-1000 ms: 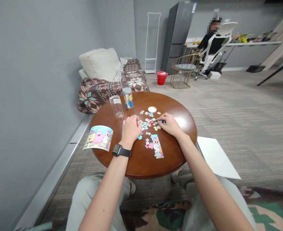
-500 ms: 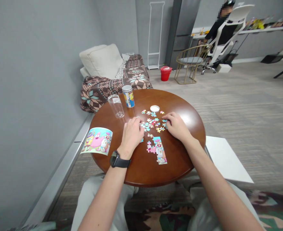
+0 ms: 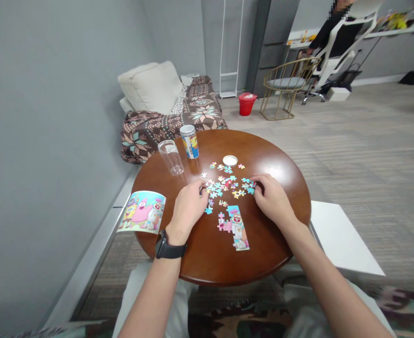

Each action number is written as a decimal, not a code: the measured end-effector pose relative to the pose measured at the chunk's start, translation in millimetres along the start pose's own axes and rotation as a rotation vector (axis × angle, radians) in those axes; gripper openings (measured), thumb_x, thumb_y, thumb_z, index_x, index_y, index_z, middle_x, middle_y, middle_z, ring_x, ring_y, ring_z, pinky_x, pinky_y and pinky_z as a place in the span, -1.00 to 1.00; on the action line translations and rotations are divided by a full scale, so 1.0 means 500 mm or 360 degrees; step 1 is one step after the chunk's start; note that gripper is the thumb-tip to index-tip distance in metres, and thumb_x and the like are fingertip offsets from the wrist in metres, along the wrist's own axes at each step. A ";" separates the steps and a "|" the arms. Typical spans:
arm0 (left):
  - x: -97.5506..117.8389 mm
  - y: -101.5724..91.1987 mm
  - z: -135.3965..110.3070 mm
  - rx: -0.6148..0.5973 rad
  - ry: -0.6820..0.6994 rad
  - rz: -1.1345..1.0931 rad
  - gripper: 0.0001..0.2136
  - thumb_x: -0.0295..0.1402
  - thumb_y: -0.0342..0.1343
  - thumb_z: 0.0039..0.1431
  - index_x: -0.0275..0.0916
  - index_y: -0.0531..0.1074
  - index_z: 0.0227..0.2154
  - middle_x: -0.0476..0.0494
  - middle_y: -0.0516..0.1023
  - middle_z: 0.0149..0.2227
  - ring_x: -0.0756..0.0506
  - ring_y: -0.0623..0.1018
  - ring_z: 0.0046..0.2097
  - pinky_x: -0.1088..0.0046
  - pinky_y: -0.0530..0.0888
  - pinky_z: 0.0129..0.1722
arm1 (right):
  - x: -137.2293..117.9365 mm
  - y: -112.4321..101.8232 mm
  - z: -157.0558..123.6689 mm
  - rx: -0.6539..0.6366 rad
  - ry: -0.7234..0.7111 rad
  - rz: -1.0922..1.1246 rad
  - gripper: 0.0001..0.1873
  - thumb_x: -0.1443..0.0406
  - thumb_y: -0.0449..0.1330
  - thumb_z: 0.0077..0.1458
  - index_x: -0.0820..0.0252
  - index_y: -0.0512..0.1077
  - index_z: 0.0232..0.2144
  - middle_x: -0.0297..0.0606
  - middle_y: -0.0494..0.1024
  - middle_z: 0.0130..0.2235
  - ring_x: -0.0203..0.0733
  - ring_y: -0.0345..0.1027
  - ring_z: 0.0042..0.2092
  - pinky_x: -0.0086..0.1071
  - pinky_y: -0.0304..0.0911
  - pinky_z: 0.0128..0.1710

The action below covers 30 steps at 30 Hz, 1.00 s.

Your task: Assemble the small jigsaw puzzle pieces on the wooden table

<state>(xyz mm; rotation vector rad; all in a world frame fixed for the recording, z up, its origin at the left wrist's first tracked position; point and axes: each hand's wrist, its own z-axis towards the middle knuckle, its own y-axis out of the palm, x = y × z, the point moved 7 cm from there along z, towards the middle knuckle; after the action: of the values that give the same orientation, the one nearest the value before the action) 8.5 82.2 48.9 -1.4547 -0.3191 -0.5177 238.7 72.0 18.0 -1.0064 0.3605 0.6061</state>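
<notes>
Cardboard-thin, the small pastel jigsaw pieces [image 3: 228, 185] scattered on the round brown wooden table [image 3: 207, 256] seemed light, best pinched edgewise. Our left hand [image 3: 187, 206] and right hand [image 3: 272, 199] flanked them, curled; pinching or not, we couldn't tell.

The desk [image 3: 210, 253] is dark brown wood, polished smooth and glossy, with a bright glare on its far side. The puzzle pieces [image 3: 224, 185] look like thin printed card with a dull sheen, and so does the joined strip [image 3: 238, 227]. The cup [image 3: 171, 157] is clear, smooth plastic. The can [image 3: 189, 141] has a silvery metal top and a glossy printed wrap. The lid [image 3: 230, 160] looks like white plastic. The picture sheet [image 3: 142, 212] is glossy printed paper, curled at its edges. The watch [image 3: 166, 249] has a matt black band. The blanket [image 3: 196, 110] is patterned woven cloth, the pillows [image 3: 150, 87] plain cream cloth. The chair [image 3: 287, 89] is gold-coloured metal rod. The wall [image 3: 52, 117] is matt grey.
</notes>
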 end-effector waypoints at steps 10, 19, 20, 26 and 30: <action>-0.015 -0.011 -0.036 -0.0289 0.0330 0.0251 -0.64 -0.40 -0.03 0.27 -0.22 0.43 0.09 -0.18 0.55 0.11 -0.19 0.55 0.11 0.25 0.42 0.19 | 0.049 -0.013 -0.001 0.0161 0.0372 0.0270 -0.66 0.46 -0.02 -0.14 0.15 0.41 -0.29 -0.11 0.54 -0.19 -0.03 0.47 -0.14 -0.08 0.38 -0.02; -0.037 -0.002 -0.031 -0.0251 0.0502 0.0203 -0.65 -0.42 -0.04 0.26 -0.22 0.48 0.04 -0.16 0.53 0.14 -0.17 0.55 0.12 0.26 0.41 0.22 | 0.092 -0.020 -0.004 0.0357 0.0654 0.0540 -0.71 0.42 0.00 -0.18 0.12 0.35 -0.33 -0.16 0.50 -0.24 -0.05 0.47 -0.18 -0.02 0.38 -0.01; -0.039 -0.002 -0.031 -0.0230 0.0514 0.0193 -0.65 -0.41 -0.03 0.25 -0.20 0.49 0.04 -0.15 0.54 0.14 -0.17 0.56 0.11 0.26 0.42 0.21 | 0.092 -0.021 -0.003 0.0374 0.0646 0.0529 -0.72 0.42 0.00 -0.17 0.12 0.34 -0.33 -0.16 0.49 -0.24 -0.06 0.47 -0.18 -0.01 0.38 -0.01; -0.048 0.006 -0.028 -0.0157 0.0571 0.0198 -0.66 -0.42 -0.06 0.26 -0.20 0.52 0.00 -0.17 0.56 0.10 -0.17 0.57 0.08 0.25 0.43 0.19 | 0.086 -0.020 -0.001 0.0373 0.0604 0.0487 -0.73 0.43 0.00 -0.18 0.12 0.33 -0.35 -0.16 0.49 -0.26 -0.06 0.46 -0.18 -0.02 0.39 -0.02; -0.044 0.014 -0.028 -0.0161 0.0623 0.0239 -0.67 -0.44 -0.08 0.27 -0.23 0.54 -0.04 -0.20 0.55 0.10 -0.17 0.54 0.11 0.21 0.40 0.22 | 0.084 -0.014 -0.002 0.0321 0.0581 0.0458 -0.71 0.44 -0.01 -0.18 0.13 0.34 -0.34 -0.14 0.51 -0.24 -0.06 0.47 -0.17 -0.03 0.40 -0.01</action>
<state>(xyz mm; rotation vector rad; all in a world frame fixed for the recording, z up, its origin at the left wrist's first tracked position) -8.0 71.9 30.2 -1.4250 0.1276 -0.6884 276.0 81.3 -0.4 -0.8747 0.8835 0.6285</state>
